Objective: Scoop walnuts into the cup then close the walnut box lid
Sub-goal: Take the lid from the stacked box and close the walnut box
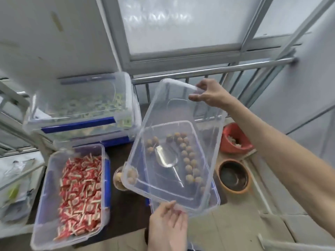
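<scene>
Far left: open clear bin of red-wrapped candies [79,192], lid off, on the dark surface [125,205]. Print on the wrappers is too blurred to read. Behind it, a lidded clear bin with blue latches [79,105], holding green-and-white packets; no legible label there either.

Centre-left: the cup [118,178] stands just beside the walnut box, walnuts already visible in it, so scooping looks done. Its right side is half hidden behind the lid's near-left corner.

Centre: my left hand [167,225] pinches the near edge of the clear lid [204,142], fingers curled under the rim. I hold the lid tilted over the walnut box [214,198], near edge low, far edge high, so it can hinge down squarely onto the rim. Through the plastic I see walnuts [188,154] and the metal scoop [165,158] left lying inside the box.

Right: my right hand [208,96] nips the lid's far corner between thumb and fingertips, steadying the raised end. Beyond, on the floor, a red tub [235,139] and a brown clay pot [233,176]. No writing is readable anywhere.
</scene>
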